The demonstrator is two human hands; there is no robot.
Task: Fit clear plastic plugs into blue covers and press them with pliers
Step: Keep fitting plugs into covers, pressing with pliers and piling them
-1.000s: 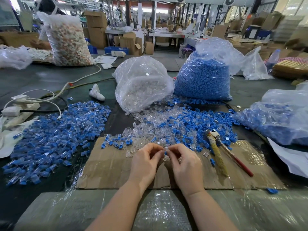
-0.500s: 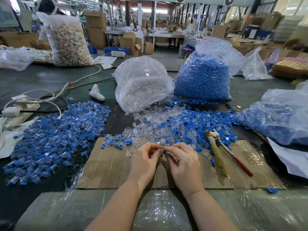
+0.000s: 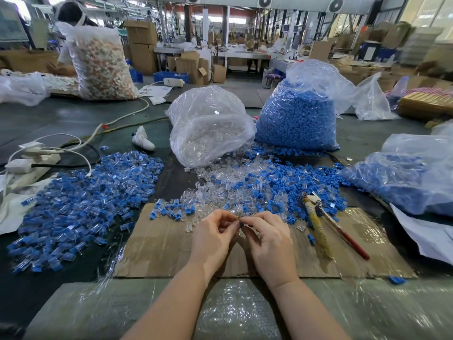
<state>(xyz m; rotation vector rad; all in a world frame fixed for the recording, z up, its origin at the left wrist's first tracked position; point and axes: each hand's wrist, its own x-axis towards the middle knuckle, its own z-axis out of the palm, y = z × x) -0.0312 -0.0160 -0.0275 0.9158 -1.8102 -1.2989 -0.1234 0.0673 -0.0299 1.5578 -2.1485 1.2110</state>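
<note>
My left hand (image 3: 212, 238) and my right hand (image 3: 270, 244) meet fingertip to fingertip over a cardboard sheet (image 3: 159, 251). Between them they pinch one small piece: a blue cover (image 3: 241, 225) shows at my right fingertips, a clear plug (image 3: 242, 233) just below it. How the two parts sit together is hidden by my fingers. Loose clear plugs and blue covers (image 3: 257, 190) lie mixed just beyond my hands. The pliers (image 3: 318, 229), with wrapped and red handles, lie on the cardboard to the right, untouched.
A heap of blue-and-clear pieces (image 3: 83, 200) spreads at the left. A bag of clear plugs (image 3: 208, 126) and a bag of blue covers (image 3: 299, 114) stand behind. Another bag of blue parts (image 3: 411, 175) lies right. Power strips and cables (image 3: 31, 158) sit far left.
My hands have stayed in place over the cardboard; the fingers have shifted slightly around the small piece, with the fingertips now drawn closer together.
</note>
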